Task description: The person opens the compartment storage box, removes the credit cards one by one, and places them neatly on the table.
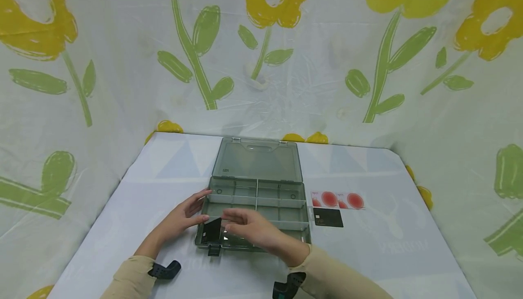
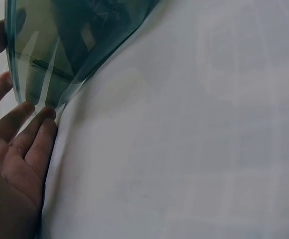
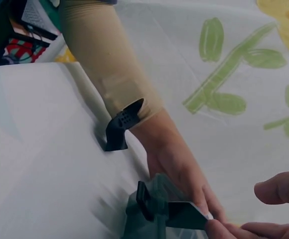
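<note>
A grey-green see-through divided box [image 1: 282, 215] lies with its lid [image 1: 258, 160] folded back. My left hand [image 1: 180, 215] rests against the box's left side, its fingers spread along the wall [image 2: 40, 64]. A black card [image 1: 211, 231] with a small pale chip mark is tilted in the front left compartment. My right hand [image 1: 255, 228] reaches over the front row, fingers extended. In the right wrist view, its fingertips [image 3: 216, 226] are right at the card's corner [image 3: 187, 214], with the thumb [image 3: 279, 189] held apart. A dark latch [image 1: 214, 250] hangs at the front edge.
Right of the box lie two white cards with red circles [image 1: 324, 199] [image 1: 351, 201], side by side. Just below them is a black card marked VIP [image 1: 328, 217]. Flower-printed curtains [image 1: 306, 85] enclose the white table [image 1: 163, 185].
</note>
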The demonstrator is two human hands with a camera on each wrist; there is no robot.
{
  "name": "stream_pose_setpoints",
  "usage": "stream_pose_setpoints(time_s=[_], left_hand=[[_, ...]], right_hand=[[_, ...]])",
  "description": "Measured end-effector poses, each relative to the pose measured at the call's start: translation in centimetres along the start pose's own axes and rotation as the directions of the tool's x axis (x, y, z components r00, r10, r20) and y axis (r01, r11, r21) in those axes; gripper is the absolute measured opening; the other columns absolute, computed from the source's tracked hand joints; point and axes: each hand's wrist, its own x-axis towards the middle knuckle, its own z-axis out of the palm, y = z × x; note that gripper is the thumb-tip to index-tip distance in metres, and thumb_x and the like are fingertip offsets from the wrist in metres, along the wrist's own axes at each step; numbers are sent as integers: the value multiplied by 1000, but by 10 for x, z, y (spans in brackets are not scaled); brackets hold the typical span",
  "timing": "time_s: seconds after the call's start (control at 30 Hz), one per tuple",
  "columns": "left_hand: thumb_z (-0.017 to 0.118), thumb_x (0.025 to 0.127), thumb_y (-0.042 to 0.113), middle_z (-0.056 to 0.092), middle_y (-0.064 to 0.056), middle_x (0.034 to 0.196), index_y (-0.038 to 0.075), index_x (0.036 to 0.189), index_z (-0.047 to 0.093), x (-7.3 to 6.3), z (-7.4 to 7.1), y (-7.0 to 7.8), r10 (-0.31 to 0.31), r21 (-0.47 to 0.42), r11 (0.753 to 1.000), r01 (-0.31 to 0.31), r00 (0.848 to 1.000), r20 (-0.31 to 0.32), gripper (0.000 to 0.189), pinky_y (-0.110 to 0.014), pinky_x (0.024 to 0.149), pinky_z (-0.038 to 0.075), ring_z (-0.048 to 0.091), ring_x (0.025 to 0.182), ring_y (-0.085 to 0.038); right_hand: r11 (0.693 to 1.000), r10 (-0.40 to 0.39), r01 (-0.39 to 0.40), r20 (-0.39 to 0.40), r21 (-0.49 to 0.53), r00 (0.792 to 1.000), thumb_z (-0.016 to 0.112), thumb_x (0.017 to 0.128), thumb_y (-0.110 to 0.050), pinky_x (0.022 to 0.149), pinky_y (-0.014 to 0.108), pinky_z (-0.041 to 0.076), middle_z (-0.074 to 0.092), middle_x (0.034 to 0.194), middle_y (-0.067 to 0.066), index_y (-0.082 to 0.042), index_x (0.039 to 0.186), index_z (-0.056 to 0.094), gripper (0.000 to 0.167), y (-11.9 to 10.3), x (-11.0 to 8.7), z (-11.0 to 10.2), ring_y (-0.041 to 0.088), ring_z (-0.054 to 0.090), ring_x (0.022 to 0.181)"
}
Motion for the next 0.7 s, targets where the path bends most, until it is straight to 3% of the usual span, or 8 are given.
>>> stream_pose_setpoints(time_s=[0.07,0.2,0.37,0.43,0.57,0.7], left_hand=[[72,97,22,25,-15,166,20,160,33,0,0,-1,-1,4,1000,1,1000,1,74,-46,120,29,28,149,-44],[72,97,23,25,-15,166,20,160,33,1,-1,-1,1,12,1000,-1,1000,5,74,-46,119,29,28,149,-44],[72,97,21,24,-16,166,17,160,33,0,-1,0,10,-9,1000,-10,1000,8,74,-14,114,32,27,149,-45],[72,97,20,24,-16,166,16,160,33,0,-1,0,12,-15,1000,-12,1000,11,74,-8,110,30,27,149,-45],[71,97,21,23,-15,167,16,160,32,0,-1,0,8,-2,1000,-8,1000,15,74,-24,119,33,27,149,-44],[71,97,21,23,-15,167,17,160,31,0,-1,1,1,2,1000,-1,1000,15,75,-47,119,29,26,149,-44]], right_hand=[[1000,-11,11,-19,8,1000,58,105,-15,109,38,50,51,149,19,0,150,46,49,1,3,2,27,56,133],[999,-15,17,-53,39,998,60,103,-12,105,43,53,54,145,18,-2,148,49,47,4,6,6,28,60,126],[996,-7,11,-50,91,999,60,103,-7,101,43,56,58,135,17,2,147,48,47,10,12,7,32,64,118],[996,-4,8,-46,88,999,60,102,-6,99,40,57,60,129,15,5,146,48,47,13,14,8,31,66,115],[999,1,0,-40,36,999,62,101,-6,96,35,58,63,120,11,6,144,51,46,17,17,9,25,68,107],[1000,10,-11,-39,-26,999,62,102,-10,97,43,58,65,120,13,2,144,52,45,18,18,9,26,69,105]])
